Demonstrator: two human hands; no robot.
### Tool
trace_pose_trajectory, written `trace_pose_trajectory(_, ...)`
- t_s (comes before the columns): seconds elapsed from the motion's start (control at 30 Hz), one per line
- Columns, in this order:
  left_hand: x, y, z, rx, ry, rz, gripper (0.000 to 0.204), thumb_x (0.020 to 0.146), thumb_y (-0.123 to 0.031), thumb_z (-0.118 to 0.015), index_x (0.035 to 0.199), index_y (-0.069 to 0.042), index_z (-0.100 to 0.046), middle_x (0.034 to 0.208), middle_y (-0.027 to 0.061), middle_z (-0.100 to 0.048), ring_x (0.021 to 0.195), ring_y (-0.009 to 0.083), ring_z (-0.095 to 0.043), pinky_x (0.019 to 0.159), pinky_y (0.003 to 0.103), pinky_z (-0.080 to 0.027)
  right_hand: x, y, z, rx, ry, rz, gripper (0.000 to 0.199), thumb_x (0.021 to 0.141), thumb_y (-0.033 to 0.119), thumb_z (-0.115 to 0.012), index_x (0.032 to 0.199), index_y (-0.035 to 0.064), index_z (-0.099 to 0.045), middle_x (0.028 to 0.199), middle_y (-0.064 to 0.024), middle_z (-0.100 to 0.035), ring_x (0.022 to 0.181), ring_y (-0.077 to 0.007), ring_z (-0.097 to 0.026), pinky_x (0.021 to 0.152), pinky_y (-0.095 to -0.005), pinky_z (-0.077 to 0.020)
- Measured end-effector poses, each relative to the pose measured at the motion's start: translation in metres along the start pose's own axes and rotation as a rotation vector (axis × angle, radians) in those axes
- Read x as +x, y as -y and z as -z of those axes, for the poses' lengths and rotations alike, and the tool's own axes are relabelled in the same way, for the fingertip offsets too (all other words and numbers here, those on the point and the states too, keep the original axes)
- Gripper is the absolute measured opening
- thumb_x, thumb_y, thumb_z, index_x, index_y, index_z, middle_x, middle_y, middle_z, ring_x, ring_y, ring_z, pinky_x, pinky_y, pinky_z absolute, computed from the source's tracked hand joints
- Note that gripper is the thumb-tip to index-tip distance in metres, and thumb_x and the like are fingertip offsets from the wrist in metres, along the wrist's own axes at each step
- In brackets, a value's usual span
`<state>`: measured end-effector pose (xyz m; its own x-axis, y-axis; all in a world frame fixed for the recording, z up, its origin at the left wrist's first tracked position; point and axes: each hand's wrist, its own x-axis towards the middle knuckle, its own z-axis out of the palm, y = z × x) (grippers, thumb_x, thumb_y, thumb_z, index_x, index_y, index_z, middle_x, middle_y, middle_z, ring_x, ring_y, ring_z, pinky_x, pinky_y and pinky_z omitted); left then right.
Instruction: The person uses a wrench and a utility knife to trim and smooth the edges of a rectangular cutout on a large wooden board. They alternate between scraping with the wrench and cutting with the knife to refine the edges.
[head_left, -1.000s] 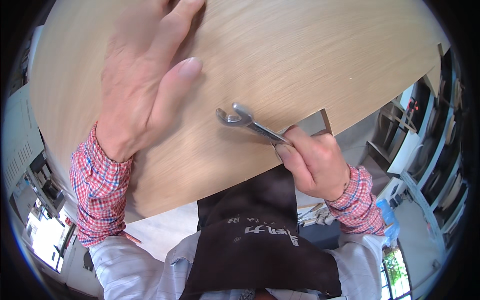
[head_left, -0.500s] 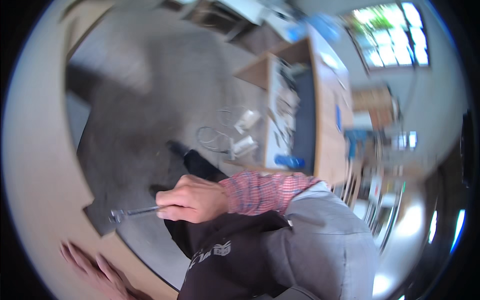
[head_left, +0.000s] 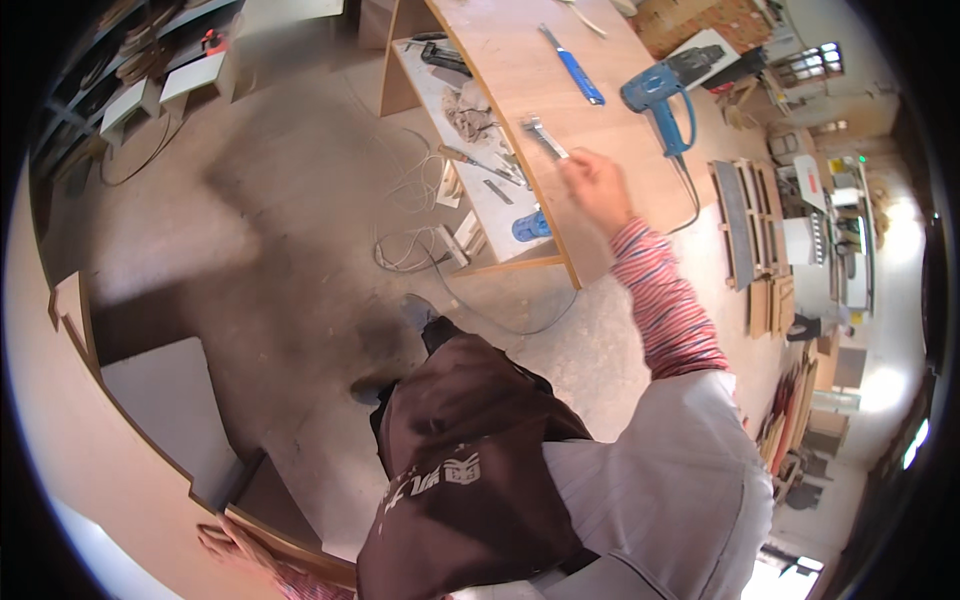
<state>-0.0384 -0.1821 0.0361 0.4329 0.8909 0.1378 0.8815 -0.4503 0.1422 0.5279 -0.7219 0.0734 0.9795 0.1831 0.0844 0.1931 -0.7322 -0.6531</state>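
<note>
While the right hand (head_left: 592, 183) reaches out over the long pale wooden desk (head_left: 610, 130), its fingers are curled around the handle end of a slim silver metal open-ended wrench (head_left: 541, 134), whose head points away from the person, up and to the left in the head view. The wrench lies low over the desk's near edge (whether it touches the wood cannot be told). Beyond it on the same top rest a blue-handled flat tool (head_left: 574, 65) and, to the right, a blue electric hand drill (head_left: 660, 95) with its dark cord trailing toward the hand. Under the top, a lower pale shelf (head_left: 470, 150) carries a crumpled grey rag (head_left: 468, 108), a few small hand tools and a blue object at its near end, with loose white cables (head_left: 410, 245) coiled on the dusty concrete floor (head_left: 270, 230) beside it. The arm wears a red-and-white checked sleeve (head_left: 665, 300), and a dark brown apron (head_left: 460, 460) hangs down the person's front. At the lower left the left hand (head_left: 228, 545) rests with fingers spread on the edge of a curved light wooden board (head_left: 90, 440), well apart from the wrench.
</note>
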Motion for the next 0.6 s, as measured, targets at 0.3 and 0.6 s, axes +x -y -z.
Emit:
trace_pose_trajectory(0.3,0.018,0.024,-0.039,-0.175,-0.15,0.067,0.057,0.101,-0.035,-0.057,0.144,0.003,-0.051,0.148,0.0252,-0.049,0.139,0.038,-0.044,0.118,0.045,-0.032,0.085,-0.004,0.027,0.273,0.209,-0.138,0.018,0.1,0.022,-0.061,0.097,0.0049,-0.066,0.069,0.005,-0.053,0.055,-0.0041,-0.049,0.048,-0.0223,-0.0371)
trace_pose_trajectory(0.6,-0.024,-0.26,0.072,-1.399,0.148,0.202,0.07,0.098,-0.029,-0.065,0.153,-0.001,-0.031,0.143,0.0166,-0.051,0.135,0.0261,-0.048,0.111,0.039,-0.039,-0.091,0.279,-0.182,0.775,1.124,0.463,0.018,0.101,0.015,-0.057,0.114,0.0041,-0.062,0.079,-0.0038,-0.065,0.065,-0.0143,-0.064,0.057,-0.0301,-0.0504)
